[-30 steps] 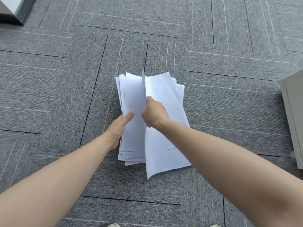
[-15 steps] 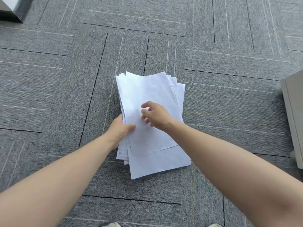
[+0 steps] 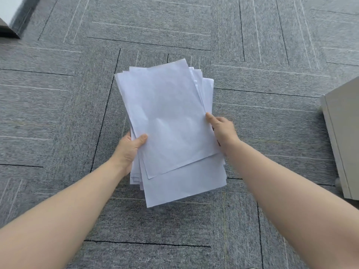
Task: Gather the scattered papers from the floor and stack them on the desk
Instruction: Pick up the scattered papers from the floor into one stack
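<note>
Grey carpet tiles [image 3: 272, 133] with thin pale and dark seams cover the floor under both forearms. Between the hands sits the stack of papers [image 3: 167, 121], white, unevenly squared, with sheet corners fanning out at the far right and lower left. Whether the stack rests on the carpet or is already lifted clear cannot be told from this view. The left hand [image 3: 129, 150] grips the stack's near-left edge: the thumb lies on the top sheet, and the fingers go under the edge, out of sight. The right hand [image 3: 221, 127] holds the right edge, one digit pressed at the top sheet's edge, the other fingers curled behind the margin; how far they wrap under is hidden. The hands are apart, one on each long side. Both arms extend forward and slightly inward, wrists roughly level. Handling judgement: the sheets are light, thin and limp, and the loose top sheets are likely to slide, so a one-sided hold risks sagging and spill. Take hold at both long edges near mid-length, thumbs on top, fingers beneath, and squeeze lightly inward. Squaring the edges before carrying would reduce slippage. Beyond the right hand stands a pale cabinet [image 3: 342, 136]; far beyond the left hand, a dark-based object [image 3: 9, 26] shows at the frame corner. No desk is in view.
</note>
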Action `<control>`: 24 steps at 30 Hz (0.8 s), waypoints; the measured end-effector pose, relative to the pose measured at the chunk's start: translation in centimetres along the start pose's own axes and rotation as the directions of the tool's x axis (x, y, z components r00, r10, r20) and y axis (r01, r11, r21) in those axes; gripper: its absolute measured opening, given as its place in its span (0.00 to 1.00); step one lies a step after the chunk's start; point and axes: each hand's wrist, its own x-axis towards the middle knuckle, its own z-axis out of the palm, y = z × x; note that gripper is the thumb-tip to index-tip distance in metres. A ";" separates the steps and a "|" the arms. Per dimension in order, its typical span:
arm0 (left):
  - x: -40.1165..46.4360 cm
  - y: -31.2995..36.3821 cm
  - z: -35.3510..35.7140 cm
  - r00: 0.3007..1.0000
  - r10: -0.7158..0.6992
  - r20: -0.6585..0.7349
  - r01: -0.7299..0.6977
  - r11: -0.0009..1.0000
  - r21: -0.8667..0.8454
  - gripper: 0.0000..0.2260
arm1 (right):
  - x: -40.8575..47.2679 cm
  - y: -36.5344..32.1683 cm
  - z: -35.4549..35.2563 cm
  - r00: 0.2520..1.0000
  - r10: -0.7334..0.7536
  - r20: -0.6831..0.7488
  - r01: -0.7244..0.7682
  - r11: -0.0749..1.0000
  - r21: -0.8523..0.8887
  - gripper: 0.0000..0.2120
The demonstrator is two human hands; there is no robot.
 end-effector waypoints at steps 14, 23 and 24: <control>-0.8 1.2 2.5 0.999 0.030 -0.037 -0.032 0.998 -0.051 0.04 | -2.3 -1.7 -0.9 0.979 -0.123 0.161 0.103 0.986 0.131 0.08; -6.0 8.1 5.5 0.999 -0.008 -0.051 0.008 1.000 -0.005 0.13 | -8.0 -8.3 -4.6 0.972 -0.234 0.035 0.231 0.969 0.083 0.10; -6.9 9.2 5.8 0.999 -0.003 -0.048 0.002 1.000 -0.010 0.14 | -8.9 -9.1 -5.1 0.973 -0.229 0.020 0.226 0.970 0.088 0.10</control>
